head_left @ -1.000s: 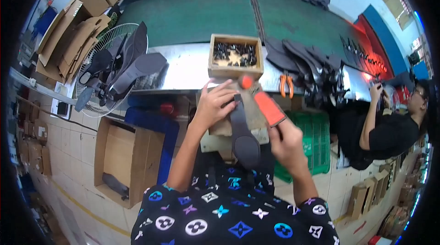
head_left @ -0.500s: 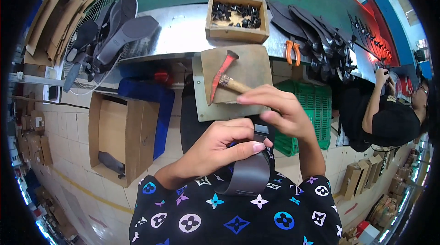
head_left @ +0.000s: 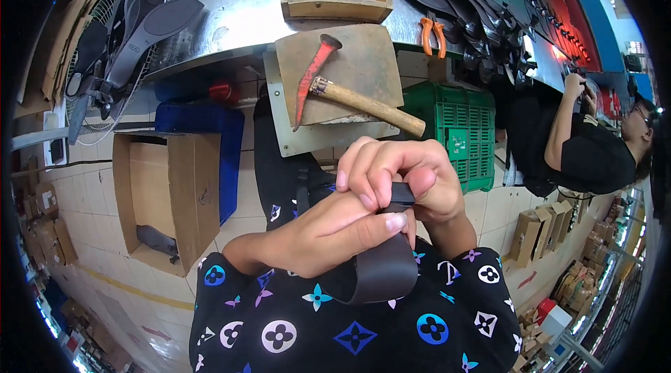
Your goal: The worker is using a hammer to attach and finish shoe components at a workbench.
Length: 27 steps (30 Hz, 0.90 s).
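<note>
My left hand (head_left: 328, 233) is wrapped round a dark grey heeled shoe sole (head_left: 384, 272), held in front of my chest with its broad part curving down. My right hand (head_left: 412, 174) is closed at the upper end of the sole, its fingers and thumb on a small black block (head_left: 400, 195) there. The fingers hide much of the heel end. A hammer (head_left: 356, 100) with a red head and wooden handle lies beyond my hands on a brown board (head_left: 349, 59), its handle reaching past the board's right edge.
A wooden box (head_left: 335, 8) of small black pieces stands on the metal-topped bench (head_left: 237, 17). Orange-handled pliers (head_left: 433, 36) and several dark soles (head_left: 447, 3) lie right of it. More soles (head_left: 143, 45) rest at left. A cardboard box (head_left: 196, 198) and green crate (head_left: 458, 135) flank me. Someone (head_left: 587, 139) works at right.
My right hand has come away from the hammer handle and closed on the heel end of the sole. My left hand still holds the sole. The view has shifted, leaving the bench higher.
</note>
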Available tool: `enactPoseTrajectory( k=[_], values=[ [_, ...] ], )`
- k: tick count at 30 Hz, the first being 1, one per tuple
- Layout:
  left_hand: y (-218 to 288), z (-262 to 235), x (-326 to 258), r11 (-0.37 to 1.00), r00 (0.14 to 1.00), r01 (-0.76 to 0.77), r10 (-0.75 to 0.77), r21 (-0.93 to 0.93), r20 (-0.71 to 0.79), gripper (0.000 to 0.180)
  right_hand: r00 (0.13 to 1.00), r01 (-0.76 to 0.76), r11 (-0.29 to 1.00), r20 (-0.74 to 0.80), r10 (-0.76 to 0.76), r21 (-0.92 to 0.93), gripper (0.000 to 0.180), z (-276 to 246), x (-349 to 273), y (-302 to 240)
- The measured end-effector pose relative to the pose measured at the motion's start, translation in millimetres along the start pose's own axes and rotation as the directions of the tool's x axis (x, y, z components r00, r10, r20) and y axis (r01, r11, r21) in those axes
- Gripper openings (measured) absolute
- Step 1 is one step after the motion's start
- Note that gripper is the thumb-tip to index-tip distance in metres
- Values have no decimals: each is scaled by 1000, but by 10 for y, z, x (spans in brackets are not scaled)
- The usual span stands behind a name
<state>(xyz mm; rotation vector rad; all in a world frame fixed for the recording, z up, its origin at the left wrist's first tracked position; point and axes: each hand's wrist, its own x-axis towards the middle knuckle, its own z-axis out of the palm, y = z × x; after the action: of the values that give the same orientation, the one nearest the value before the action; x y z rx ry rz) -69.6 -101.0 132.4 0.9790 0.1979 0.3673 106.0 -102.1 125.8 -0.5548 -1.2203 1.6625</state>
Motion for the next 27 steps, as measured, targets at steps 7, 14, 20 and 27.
enactPoseTrajectory(
  k=[7, 14, 20, 27],
  values=[
    [92, 48, -23, 999, 998, 34, -36, -23, -56, 38, 995, 95, 988, -30, -99, -120, 45, 3, -119, -115],
    [44, 70, 63, 911, 977, -59, 136, 409, -162, 40, 968, 176, 875, -83, -238, -452, 29, -45, -251, 14],
    [4, 74, 62, 972, 944, 194, -150, 130, -293, 36, 997, -12, 928, -71, -15, -372, 51, -289, -398, 241],
    [61, 132, 33, 987, 966, 132, -148, -87, -213, 25, 956, -72, 997, -284, 66, -12, 85, -492, -500, 454]
  ],
)
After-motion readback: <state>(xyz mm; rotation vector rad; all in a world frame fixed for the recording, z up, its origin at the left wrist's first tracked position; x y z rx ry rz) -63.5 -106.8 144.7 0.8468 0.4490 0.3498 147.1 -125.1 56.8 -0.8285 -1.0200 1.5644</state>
